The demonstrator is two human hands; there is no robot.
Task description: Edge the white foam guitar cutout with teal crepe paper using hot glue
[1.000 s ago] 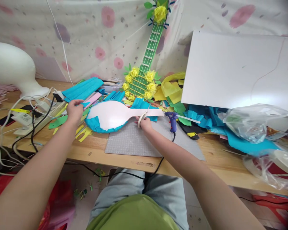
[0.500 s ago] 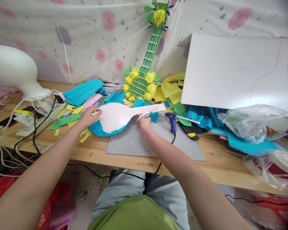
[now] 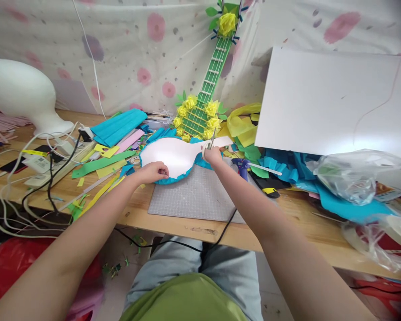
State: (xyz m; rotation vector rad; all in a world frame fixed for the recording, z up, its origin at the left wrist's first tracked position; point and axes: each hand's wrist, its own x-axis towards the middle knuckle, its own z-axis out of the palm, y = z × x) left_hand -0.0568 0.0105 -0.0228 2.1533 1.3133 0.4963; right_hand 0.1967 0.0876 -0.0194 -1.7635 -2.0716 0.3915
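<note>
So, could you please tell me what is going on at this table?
A person's right hand holds white-handled scissors at the neck of a white, guitar-shaped board edged with crinkled blue paper. The left hand is at the board's lower edge; its exact grip is unclear. Nearby are a grey gridded cutting mat and a purple-blue glue gun. Behind stands a green model guitar with yellow paper flowers.
</note>
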